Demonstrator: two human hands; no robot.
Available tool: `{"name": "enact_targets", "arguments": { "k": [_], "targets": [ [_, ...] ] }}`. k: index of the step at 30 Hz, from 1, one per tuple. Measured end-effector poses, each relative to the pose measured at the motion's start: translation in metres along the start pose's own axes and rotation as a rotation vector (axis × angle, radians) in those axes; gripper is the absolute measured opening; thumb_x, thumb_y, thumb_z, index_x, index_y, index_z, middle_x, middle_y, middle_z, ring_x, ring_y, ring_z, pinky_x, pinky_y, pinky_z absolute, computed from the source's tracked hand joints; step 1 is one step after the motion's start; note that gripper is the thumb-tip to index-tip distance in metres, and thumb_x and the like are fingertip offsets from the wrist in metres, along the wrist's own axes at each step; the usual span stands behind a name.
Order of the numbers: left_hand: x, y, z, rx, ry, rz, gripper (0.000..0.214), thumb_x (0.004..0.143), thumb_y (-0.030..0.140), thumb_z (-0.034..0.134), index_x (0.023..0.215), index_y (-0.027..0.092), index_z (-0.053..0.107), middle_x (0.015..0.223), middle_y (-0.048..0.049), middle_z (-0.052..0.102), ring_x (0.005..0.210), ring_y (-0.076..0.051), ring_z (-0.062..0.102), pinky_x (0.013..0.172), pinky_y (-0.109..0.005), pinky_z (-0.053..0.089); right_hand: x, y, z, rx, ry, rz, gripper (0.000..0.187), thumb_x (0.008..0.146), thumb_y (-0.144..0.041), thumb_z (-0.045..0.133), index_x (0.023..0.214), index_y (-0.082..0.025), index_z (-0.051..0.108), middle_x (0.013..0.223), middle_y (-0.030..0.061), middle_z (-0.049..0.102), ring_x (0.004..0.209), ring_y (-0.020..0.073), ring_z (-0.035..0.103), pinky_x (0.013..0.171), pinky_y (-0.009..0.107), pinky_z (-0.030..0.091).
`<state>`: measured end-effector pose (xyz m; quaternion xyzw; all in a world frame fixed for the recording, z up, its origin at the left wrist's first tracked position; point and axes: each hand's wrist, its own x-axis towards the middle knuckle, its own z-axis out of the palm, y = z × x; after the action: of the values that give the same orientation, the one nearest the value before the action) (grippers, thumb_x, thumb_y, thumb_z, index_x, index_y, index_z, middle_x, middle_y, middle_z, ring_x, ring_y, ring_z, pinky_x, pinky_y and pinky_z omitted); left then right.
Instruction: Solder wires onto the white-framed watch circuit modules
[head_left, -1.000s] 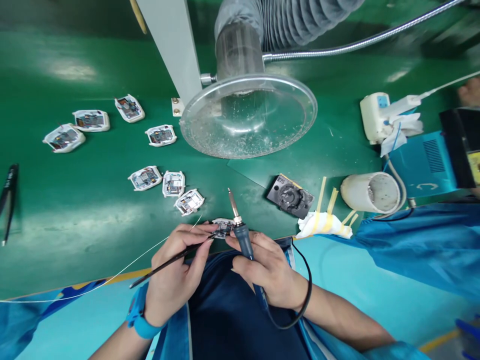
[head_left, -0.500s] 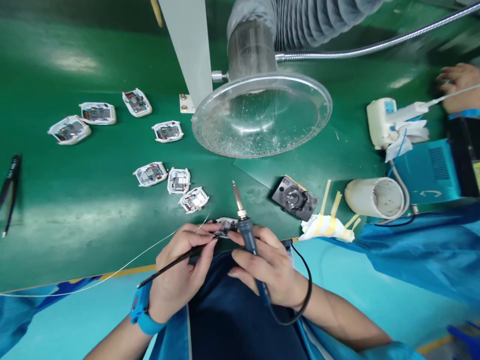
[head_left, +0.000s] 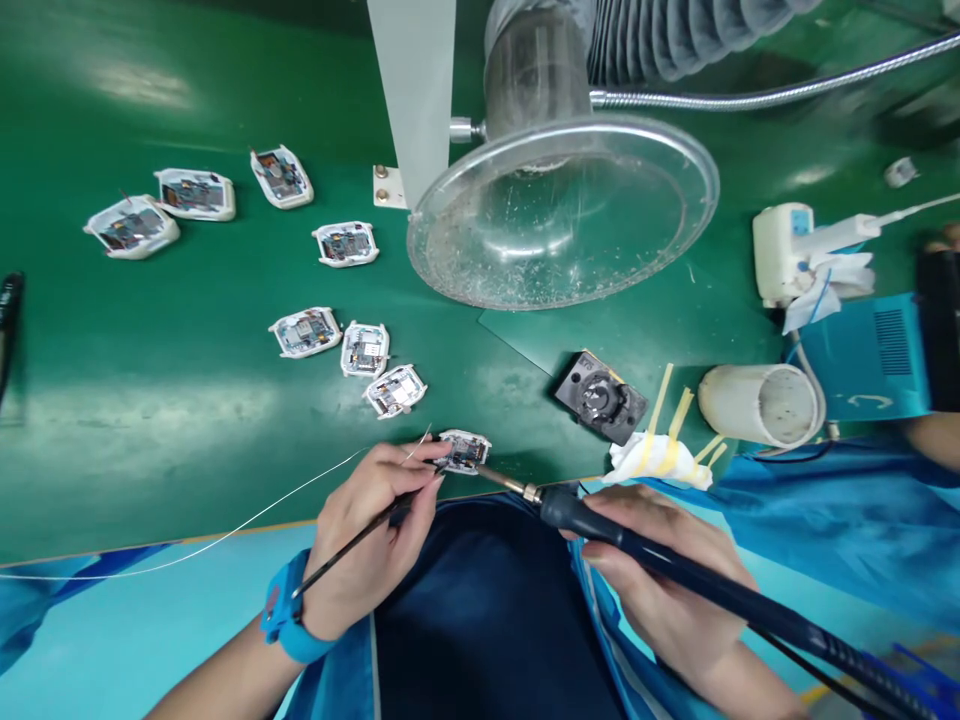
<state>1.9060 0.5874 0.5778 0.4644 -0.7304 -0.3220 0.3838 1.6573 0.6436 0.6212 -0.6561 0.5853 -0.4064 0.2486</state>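
A white-framed watch case (head_left: pixel 466 452) with an exposed circuit board lies at the near edge of the bench. My left hand (head_left: pixel 356 560) is closed on black tweezers (head_left: pixel 358 540), and its fingertips touch the case's left side. A thin white wire (head_left: pixel 277 503) runs from the left across to these fingers. In my right hand (head_left: pixel 667 590) is a soldering iron (head_left: pixel 645 545), fingers wrapped round its dark handle. The iron's tip reaches the lower right edge of the case; whether it touches the board I cannot tell.
Several similar open watch cases (head_left: pixel 306 331) lie on the green bench (head_left: pixel 180 420). A clear extraction hood (head_left: pixel 562 215) overhangs the middle. To the right are a black block (head_left: pixel 602 395), taped white tissue (head_left: pixel 660 460), a white cup (head_left: pixel 757 403) and a blue box (head_left: pixel 862 358).
My right hand has moved off the watch case to the right. The soldering iron has swung from pointing away to pointing left, with its tip at the case. The view has shifted slightly.
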Motion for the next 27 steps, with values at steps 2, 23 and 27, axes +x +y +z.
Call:
{"name": "enact_targets", "arguments": {
  "k": [2, 23, 27],
  "targets": [
    [0.000, 0.000, -0.001, 0.013, -0.005, 0.004, 0.022, 0.093, 0.002, 0.065, 0.096, 0.023, 0.059, 0.096, -0.0018, 0.072, 0.102, -0.019, 0.078, 0.082, -0.030, 0.066, 0.008, -0.007, 0.001, -0.011, -0.007, 0.007, 0.013, 0.098, -0.035, 0.071, 0.106, -0.025, 0.071, 0.083, 0.0005, 0.080, 0.072, 0.0168, 0.078, 0.067, 0.026, 0.065],
    [-0.001, -0.001, -0.001, 0.013, -0.009, -0.011, 0.021, 0.092, 0.003, 0.066, 0.097, 0.023, 0.060, 0.098, -0.0023, 0.073, 0.102, -0.019, 0.078, 0.083, -0.030, 0.065, 0.024, -0.015, 0.013, -0.210, -0.305, 0.075, 0.040, 0.107, -0.046, 0.050, 0.087, -0.025, 0.078, 0.083, -0.0002, 0.083, 0.072, 0.0151, 0.080, 0.074, 0.021, 0.066],
    [0.000, -0.002, -0.002, 0.021, -0.003, 0.009, 0.020, 0.092, 0.003, 0.066, 0.097, 0.022, 0.059, 0.096, -0.0013, 0.071, 0.101, -0.017, 0.078, 0.083, -0.027, 0.064, 0.023, -0.017, 0.009, -0.175, -0.294, 0.101, 0.037, 0.106, -0.044, 0.052, 0.089, -0.024, 0.078, 0.083, 0.0005, 0.083, 0.074, 0.0162, 0.081, 0.075, 0.022, 0.065]
  ]
}}
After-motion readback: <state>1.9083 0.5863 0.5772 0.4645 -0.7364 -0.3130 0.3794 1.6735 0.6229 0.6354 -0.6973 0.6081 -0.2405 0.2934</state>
